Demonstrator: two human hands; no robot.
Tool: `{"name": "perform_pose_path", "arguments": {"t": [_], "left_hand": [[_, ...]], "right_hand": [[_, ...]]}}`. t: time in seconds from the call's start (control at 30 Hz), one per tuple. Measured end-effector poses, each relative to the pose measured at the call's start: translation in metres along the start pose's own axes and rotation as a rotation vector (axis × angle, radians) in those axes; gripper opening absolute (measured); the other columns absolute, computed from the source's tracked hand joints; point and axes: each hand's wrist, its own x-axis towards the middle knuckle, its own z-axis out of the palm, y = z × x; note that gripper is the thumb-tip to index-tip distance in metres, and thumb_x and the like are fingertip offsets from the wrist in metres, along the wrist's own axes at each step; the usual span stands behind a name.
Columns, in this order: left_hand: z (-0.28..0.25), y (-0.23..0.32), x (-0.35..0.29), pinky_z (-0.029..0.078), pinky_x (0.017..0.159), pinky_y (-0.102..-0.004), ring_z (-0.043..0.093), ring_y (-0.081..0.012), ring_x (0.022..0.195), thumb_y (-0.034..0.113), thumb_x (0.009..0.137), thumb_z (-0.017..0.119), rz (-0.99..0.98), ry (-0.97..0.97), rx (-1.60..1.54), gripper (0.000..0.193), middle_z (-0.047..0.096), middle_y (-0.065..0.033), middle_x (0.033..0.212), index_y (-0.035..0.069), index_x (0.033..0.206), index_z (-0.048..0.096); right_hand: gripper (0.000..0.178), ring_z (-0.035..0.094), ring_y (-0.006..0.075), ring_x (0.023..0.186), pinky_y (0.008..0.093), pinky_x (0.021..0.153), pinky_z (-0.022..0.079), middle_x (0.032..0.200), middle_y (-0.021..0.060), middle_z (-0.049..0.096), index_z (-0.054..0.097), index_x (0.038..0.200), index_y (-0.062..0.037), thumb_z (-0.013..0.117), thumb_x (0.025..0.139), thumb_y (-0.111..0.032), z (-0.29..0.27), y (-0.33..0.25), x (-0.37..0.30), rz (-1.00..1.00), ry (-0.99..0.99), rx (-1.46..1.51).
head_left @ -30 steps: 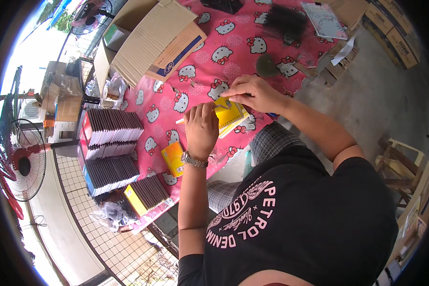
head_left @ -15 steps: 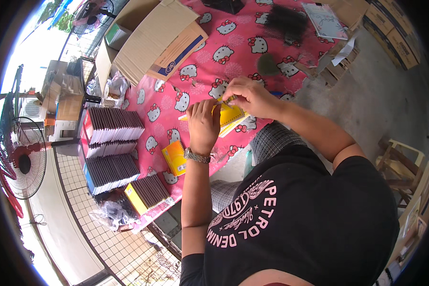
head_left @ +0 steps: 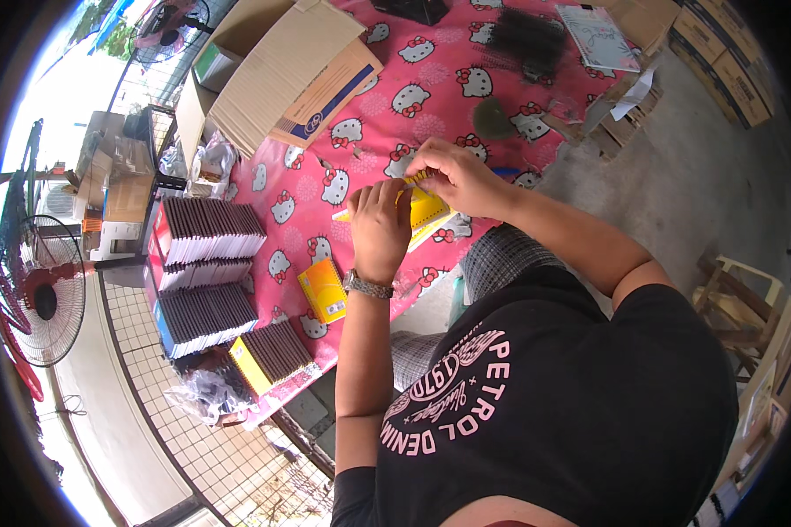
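Observation:
A yellow-covered notebook point(head_left: 427, 209) with white pages and a row of small holes along its edge is between my hands, over the near edge of the table. My left hand point(head_left: 380, 220), wearing a wristwatch, is closed on its left side. Bent fingers of my right hand point(head_left: 455, 178) pinch at its upper edge; whatever fine part lies under the fingertips is hidden. To the left of my left wrist, another yellow notebook point(head_left: 322, 291) lies flat on the pink patterned tablecloth point(head_left: 299, 206).
Stacks of spiral notebooks point(head_left: 209, 233) line the table's left side, with a yellow-covered stack point(head_left: 272, 356) nearest. An open cardboard box point(head_left: 281, 79) stands behind. A heap of black mesh-like pieces point(head_left: 526, 44) and a printed notebook point(head_left: 598, 38) lie at the far right.
Both hands stay at the notebook and have shifted slightly. My left hand has moved a little to the right, and my right fingers have moved slightly along the upper edge.

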Motion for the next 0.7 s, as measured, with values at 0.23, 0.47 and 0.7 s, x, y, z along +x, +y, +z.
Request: {"name": "perform_pose_path", "arguments": {"t": [0.23,0.47,0.7], "left_hand": [[0.004,0.005,-0.003,0.040,0.088,-0.0415,0.061,-0.0293,0.091,0.009,0.089,0.064,0.005,0.011,0.017,0.017,0.067,-0.0085,0.099,0.007,0.106,0.062],[-0.001,0.015,-0.014,0.037,0.098,-0.0464,0.060,-0.0272,0.095,0.014,0.089,0.066,0.010,0.031,0.043,0.027,0.066,-0.0053,0.098,0.011,0.114,0.057],[-0.001,0.005,-0.007,0.035,0.100,-0.0490,0.061,-0.0249,0.092,0.016,0.093,0.063,0.020,-0.049,0.077,0.013,0.067,-0.0022,0.095,0.013,0.105,0.059]], "right_hand": [[0.016,0.061,0.0269,0.077,0.0380,0.069,0.049,0.088,0.0119,0.059,0.062,0.097,-0.0021,0.069,0.088,-0.012,-0.004,-0.009,0.002,-0.022,-0.052,-0.193],[0.042,0.066,0.0255,0.083,0.0346,0.074,0.052,0.088,0.0143,0.063,0.057,0.131,-0.0017,0.065,0.095,-0.021,-0.030,-0.023,0.013,0.482,-0.195,0.063],[0.072,0.050,0.0400,0.124,0.0507,0.103,0.043,0.138,0.0156,0.050,0.053,0.137,-0.0213,0.080,0.071,-0.026,-0.088,0.100,0.019,0.271,-0.778,-1.044]]}}
